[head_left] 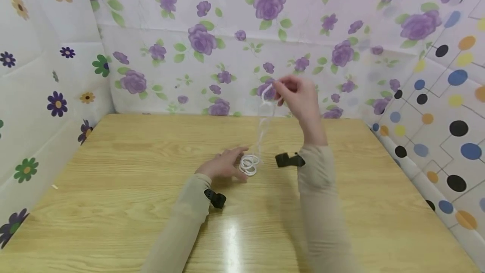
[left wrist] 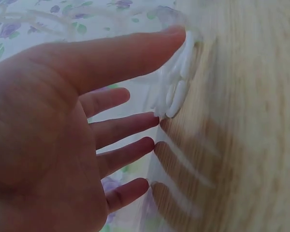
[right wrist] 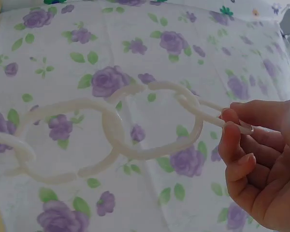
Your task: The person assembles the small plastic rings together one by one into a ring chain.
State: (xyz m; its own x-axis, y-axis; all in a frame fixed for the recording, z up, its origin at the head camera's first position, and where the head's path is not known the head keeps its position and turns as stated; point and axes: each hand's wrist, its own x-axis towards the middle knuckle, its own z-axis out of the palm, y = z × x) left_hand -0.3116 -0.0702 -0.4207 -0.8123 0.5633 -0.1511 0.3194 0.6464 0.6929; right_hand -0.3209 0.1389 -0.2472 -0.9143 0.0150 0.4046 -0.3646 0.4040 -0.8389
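My right hand (head_left: 297, 96) is raised above the table and pinches the end link of a white plastic chain (right wrist: 154, 154) between thumb and fingertips. From there the chain hangs down, blurred in the head view, to a small heap of its links (head_left: 249, 165) on the tabletop. Beside that heap, on its left, lies my left hand (head_left: 224, 165) with fingers spread and thumb extended. In the left wrist view the thumb tip and a fingertip reach the piled links (left wrist: 176, 92); whether they touch I cannot tell.
The wooden table (head_left: 132, 172) is bounded at the back by a purple-flowered sheet (head_left: 235, 70), with patterned sheets at both sides. A black strap mount sits on each wrist. A tiny white scrap (head_left: 54, 186) lies near the left edge.
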